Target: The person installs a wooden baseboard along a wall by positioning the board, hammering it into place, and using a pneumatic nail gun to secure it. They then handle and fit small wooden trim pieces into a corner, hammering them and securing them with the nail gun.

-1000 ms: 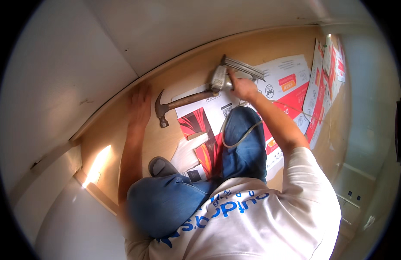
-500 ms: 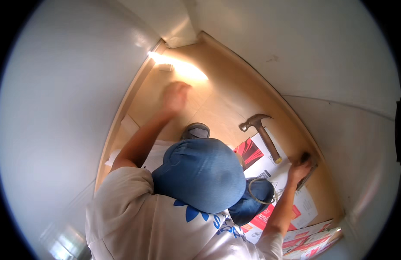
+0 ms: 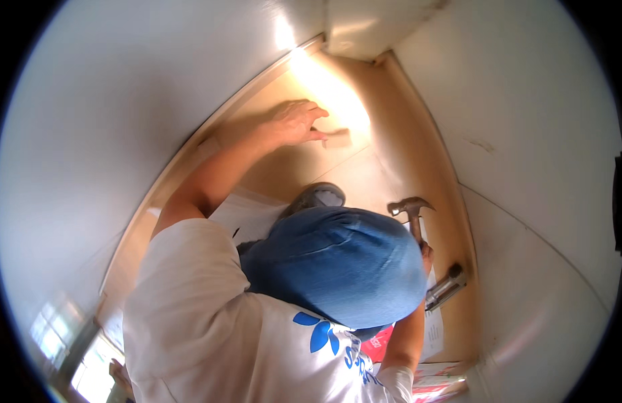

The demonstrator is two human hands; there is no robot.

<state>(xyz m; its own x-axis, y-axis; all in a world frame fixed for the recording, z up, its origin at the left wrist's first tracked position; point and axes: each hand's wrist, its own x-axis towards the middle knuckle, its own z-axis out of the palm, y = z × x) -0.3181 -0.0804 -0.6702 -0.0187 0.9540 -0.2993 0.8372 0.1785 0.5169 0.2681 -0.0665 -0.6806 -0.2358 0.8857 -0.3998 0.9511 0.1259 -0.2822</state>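
My left hand (image 3: 297, 124) reaches over the wooden floor board with thumb and fingers apart, nothing between them. Beside its thumb lies a small flat beige piece (image 3: 338, 140), at the edge of a bright patch of light; whether they touch I cannot tell. On the right, my right hand (image 3: 426, 255) is closed round the handle of a claw hammer (image 3: 411, 205), whose metal head points away from me. My knee hides most of this hand and the handle's lower end. Close by lies a metal hand tool with a black end (image 3: 446, 287), its kind unclear.
Pale panels (image 3: 539, 154) rise on both sides, meeting the wooden board (image 3: 385, 94) along raised edge strips. My bent knee in blue trousers (image 3: 338, 269) and a grey shoe (image 3: 317, 196) fill the middle. Red and white printed sheets (image 3: 432, 332) lie at the lower right.
My right hand has left the metal tool and taken hold of the hammer's handle. My left hand has come to the small beige piece with its fingers spread. The view has shifted.
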